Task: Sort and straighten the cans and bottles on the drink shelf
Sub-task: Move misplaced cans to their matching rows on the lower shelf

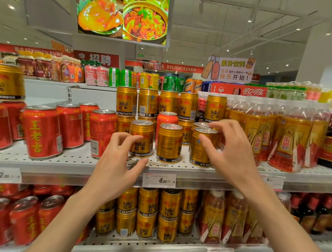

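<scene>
I see glossy gold metal cans [141, 139] with bare silvery lids, and red cans [42, 132] of the same shiny metal. The shelf [74, 162] looks like matt white perforated metal. The bottles [292, 139] are clear smooth plastic in glossy printed wrap. The price tag [159, 180] looks like paper behind a shiny strip.

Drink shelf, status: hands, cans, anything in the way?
Left hand open at left gold Red Bull can. Right hand open at right gold can. One red can stands among the gold.
</scene>
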`<move>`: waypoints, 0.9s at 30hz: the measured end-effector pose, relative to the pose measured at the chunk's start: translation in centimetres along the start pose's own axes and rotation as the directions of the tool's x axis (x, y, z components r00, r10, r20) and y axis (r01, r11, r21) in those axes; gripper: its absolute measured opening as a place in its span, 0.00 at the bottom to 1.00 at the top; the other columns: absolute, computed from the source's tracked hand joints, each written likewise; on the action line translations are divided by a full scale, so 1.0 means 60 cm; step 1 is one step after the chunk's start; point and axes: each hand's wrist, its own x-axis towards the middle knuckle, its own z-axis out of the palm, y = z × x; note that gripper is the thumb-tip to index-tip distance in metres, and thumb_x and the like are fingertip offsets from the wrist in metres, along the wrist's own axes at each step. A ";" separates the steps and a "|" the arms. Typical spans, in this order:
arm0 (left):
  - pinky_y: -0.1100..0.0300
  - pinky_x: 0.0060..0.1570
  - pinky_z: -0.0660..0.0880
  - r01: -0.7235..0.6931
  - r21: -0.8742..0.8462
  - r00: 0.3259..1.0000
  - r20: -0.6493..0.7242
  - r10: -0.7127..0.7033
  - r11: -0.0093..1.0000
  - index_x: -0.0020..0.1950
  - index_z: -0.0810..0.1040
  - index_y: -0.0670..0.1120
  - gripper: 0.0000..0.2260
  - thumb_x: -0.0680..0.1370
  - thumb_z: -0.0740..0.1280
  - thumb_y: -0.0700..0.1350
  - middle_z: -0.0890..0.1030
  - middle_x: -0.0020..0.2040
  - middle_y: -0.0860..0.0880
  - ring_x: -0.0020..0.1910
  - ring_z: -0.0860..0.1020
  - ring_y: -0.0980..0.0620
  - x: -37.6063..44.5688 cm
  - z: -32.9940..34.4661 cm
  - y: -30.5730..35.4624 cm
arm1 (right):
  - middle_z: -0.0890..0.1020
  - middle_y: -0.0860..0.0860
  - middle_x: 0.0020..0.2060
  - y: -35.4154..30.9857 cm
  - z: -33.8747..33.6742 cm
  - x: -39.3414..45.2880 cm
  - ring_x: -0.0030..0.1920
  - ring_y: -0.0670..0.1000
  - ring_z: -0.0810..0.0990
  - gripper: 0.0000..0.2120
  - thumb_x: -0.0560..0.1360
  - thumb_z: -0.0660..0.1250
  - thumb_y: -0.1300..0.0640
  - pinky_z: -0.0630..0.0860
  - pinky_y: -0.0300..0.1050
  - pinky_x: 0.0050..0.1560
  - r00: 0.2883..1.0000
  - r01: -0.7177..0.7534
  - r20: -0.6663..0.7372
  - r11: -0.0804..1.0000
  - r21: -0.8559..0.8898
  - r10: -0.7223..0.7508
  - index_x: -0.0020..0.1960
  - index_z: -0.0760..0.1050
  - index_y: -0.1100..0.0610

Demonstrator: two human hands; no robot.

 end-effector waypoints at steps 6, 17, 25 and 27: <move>0.49 0.55 0.80 -0.019 0.124 0.998 -0.053 0.026 0.992 0.76 0.65 0.54 0.30 0.75 0.71 0.55 0.63 0.71 0.51 0.65 0.72 0.49 0.038 -0.004 0.004 | 0.76 0.47 0.54 -0.042 0.043 0.127 0.57 0.48 0.75 0.15 0.78 0.67 0.41 0.75 0.46 0.57 0.963 0.101 0.262 0.980 -0.169 -0.055 0.57 0.76 0.51; 0.53 0.50 0.81 -0.039 0.133 0.999 -0.009 0.041 0.990 0.74 0.66 0.56 0.27 0.76 0.70 0.55 0.64 0.69 0.55 0.55 0.77 0.52 0.055 -0.008 -0.004 | 0.80 0.51 0.43 -0.064 0.112 0.203 0.40 0.49 0.76 0.22 0.72 0.73 0.37 0.74 0.46 0.41 0.815 -0.124 0.556 0.986 -0.110 0.164 0.50 0.70 0.53; 0.56 0.52 0.79 -0.038 0.112 0.999 -0.013 0.040 0.993 0.74 0.67 0.54 0.27 0.77 0.71 0.52 0.65 0.69 0.54 0.53 0.77 0.52 0.052 -0.006 -0.005 | 0.79 0.47 0.41 -0.062 0.096 0.200 0.41 0.46 0.77 0.20 0.72 0.73 0.38 0.77 0.48 0.45 0.906 -0.181 0.391 0.983 0.007 0.164 0.47 0.73 0.53; 0.57 0.53 0.78 -0.031 0.096 0.999 -0.004 0.032 0.995 0.75 0.66 0.54 0.28 0.77 0.70 0.53 0.64 0.69 0.55 0.53 0.76 0.52 0.051 -0.008 -0.004 | 0.79 0.46 0.44 -0.062 0.079 0.201 0.45 0.46 0.78 0.21 0.73 0.72 0.38 0.79 0.47 0.46 0.927 -0.209 0.332 0.975 0.077 0.173 0.51 0.73 0.55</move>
